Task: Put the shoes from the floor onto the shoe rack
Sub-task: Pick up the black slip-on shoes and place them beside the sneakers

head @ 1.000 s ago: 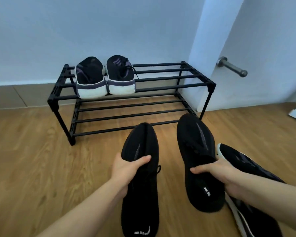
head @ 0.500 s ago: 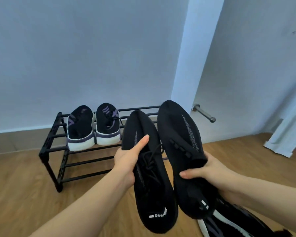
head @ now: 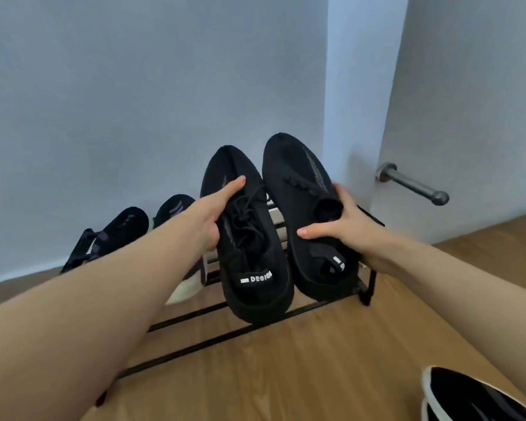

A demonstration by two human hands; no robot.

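pale wall [head: 134, 101], metal door handle [head: 413, 185], wooden floor [head: 316, 366]

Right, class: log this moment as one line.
left hand: holds black shoe | right hand: holds second shoe | over rack

L hand [head: 205, 218] gripping, R hand [head: 345, 229] gripping, arms extended

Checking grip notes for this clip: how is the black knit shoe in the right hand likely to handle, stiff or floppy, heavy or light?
The black knit shoe probably flexes: its collar looks to dent under the right hand, so the upper seems soft. It is likely light, since one hand holds it raised, toe up, by the collar alone. The knit fabric should resist slipping.
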